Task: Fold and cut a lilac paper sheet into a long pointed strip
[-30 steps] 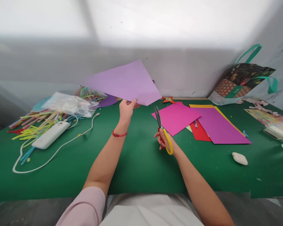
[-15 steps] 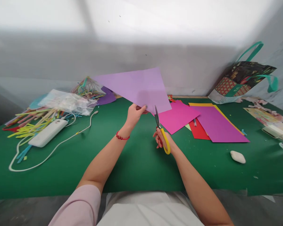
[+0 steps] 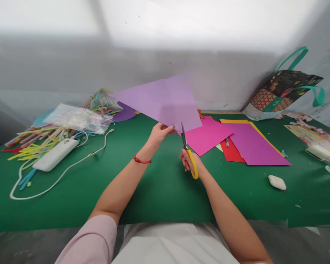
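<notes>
A light purple sheet of paper (image 3: 165,101) is held up above the table, its near edge pinched between the thumb and fingers of my left hand (image 3: 160,136). My right hand (image 3: 189,160) grips a pair of scissors (image 3: 193,164) with yellow handles, the blades pointing up and away from me. The blade tips overlap the sheet's near edge in the view, close to my left fingertips; whether they bite into the paper I cannot tell. Behind the sheet to the right lies a bright pink sheet (image 3: 206,137) on the green table (image 3: 162,190).
Purple (image 3: 258,145) and red sheets (image 3: 232,152) lie to the right, near a white case (image 3: 277,182). A patterned bag (image 3: 280,95) leans at the back right. At left are a white power bank (image 3: 56,154) with its cable, colourful strips (image 3: 30,145) and plastic bags (image 3: 78,119).
The light purple sheet has tilted and bent slightly, its right part shifting a little right. My left hand has moved slightly right, nearer the scissors. My right hand has barely moved.
</notes>
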Available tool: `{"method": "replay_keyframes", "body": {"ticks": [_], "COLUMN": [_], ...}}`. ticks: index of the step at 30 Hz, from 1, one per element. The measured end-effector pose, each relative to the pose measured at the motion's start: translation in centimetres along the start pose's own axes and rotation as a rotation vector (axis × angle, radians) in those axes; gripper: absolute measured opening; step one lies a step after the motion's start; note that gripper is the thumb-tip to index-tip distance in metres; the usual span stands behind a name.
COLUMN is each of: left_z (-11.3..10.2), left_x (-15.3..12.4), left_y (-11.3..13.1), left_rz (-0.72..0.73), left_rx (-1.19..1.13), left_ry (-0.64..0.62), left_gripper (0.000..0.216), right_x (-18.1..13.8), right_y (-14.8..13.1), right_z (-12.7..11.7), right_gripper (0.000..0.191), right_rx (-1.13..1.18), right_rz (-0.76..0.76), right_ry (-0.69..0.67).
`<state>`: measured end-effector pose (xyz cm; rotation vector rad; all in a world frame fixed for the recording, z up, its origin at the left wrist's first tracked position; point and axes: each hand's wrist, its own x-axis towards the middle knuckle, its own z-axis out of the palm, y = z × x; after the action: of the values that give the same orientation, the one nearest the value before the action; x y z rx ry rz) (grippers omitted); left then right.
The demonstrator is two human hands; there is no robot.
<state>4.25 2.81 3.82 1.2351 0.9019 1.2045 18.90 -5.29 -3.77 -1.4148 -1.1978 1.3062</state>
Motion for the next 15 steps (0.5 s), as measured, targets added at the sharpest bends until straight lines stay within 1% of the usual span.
{"method": "replay_keyframes", "body": {"ticks": [3,9,11,15], "left_z": [0.18,0.14,0.03,-0.08], "left_x": [-0.07,0.24,0.3,0.25], "left_y": [-0.21,-0.55,-0.52,-0.42], "left_rz": [0.025,0.119,0.125,0.093], "left_rx": [0.021,0.078,0.082,0.078], "left_ry": [-0.004,0.058,0.073,0.073], "left_gripper": [0.018,0.017,0.018,0.019], "right_x": [0.15,0.15,0.1,-0.06], "right_y": [0.27,0.27,0.22,-0.04], "right_z": [-0.05,-0.12,-0.08,0.04], "right_gripper": [0.055,0.056,0.056,0.056], "right_rx": [-0.001,0.002,0.003,-0.004], "right_rz": [0.0,0.003,0.003,0.009], "right_ry": [0.007,-0.023,-0.029,-0.021]}}
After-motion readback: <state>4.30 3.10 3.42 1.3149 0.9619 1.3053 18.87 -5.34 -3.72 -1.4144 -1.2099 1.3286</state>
